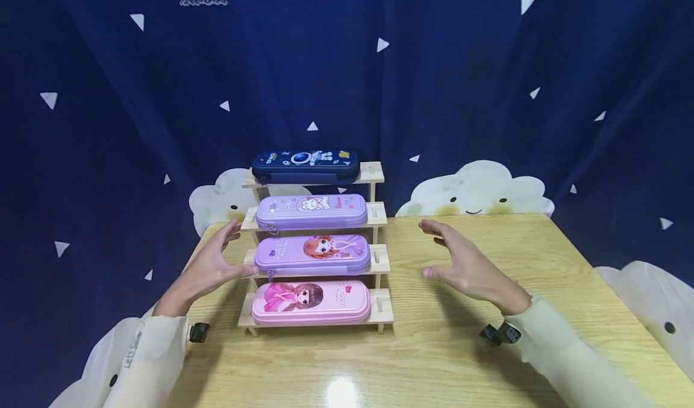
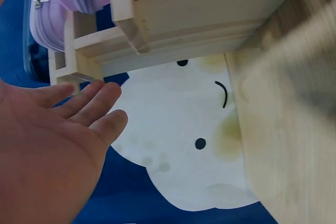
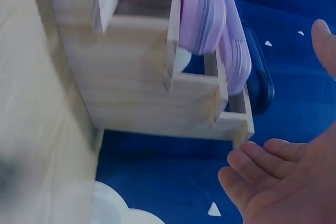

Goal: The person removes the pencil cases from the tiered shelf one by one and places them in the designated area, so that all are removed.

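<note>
A stepped wooden rack [image 1: 381, 316] stands on the table, with one pencil case on each tier. At the top lies a dark blue astronaut case [image 1: 282, 170], and below it a lilac case [image 1: 287, 212] with a small white figure. Under those come a purple case [image 1: 290, 254] with a red-haired girl and a pink case [image 1: 338, 308] with a brown-haired girl. My left hand [image 1: 210, 264] is beside the rack's left side, thumb tip close to the purple case's end. Off to the right, my right hand [image 1: 466, 264] hovers with fingers spread, holding nothing.
The wooden table [image 1: 434, 360] extends to both sides of the rack. Behind it hangs a dark blue curtain [image 1: 461, 94] with white triangles and smiling clouds. Small black devices [image 1: 199, 332] sit at both wrists.
</note>
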The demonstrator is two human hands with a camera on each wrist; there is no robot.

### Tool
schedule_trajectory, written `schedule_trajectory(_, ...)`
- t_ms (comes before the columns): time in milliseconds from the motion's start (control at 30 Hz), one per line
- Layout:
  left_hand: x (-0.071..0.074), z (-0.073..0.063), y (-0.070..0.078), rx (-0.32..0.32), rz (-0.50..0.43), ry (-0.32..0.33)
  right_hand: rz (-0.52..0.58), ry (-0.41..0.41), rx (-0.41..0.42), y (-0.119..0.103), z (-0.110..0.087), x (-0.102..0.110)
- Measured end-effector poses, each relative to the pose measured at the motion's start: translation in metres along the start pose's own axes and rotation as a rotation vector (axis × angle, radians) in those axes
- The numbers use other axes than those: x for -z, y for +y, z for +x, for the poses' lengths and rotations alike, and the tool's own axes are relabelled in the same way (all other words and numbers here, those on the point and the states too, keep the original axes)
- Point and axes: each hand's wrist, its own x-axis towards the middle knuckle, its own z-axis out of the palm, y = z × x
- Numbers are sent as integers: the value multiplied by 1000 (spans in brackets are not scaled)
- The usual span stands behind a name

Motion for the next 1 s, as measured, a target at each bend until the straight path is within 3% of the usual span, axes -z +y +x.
schedule_trajectory(233, -6, -1, -12, 50, -18, -63, 116, -26, 37, -7, -5, -20)
schedule_trajectory(567, -15, 4, -24, 31, -50, -118, 215, -121, 78, -15, -10, -50)
schedule_trajectory(800, -20, 9, -26, 57, -40, -125, 259, -186, 74, -17, -9, -65)
schedule_trajectory(1000, -21, 10, -27, 73, -3, -86, 242, -212, 105, -19, -9, -77)
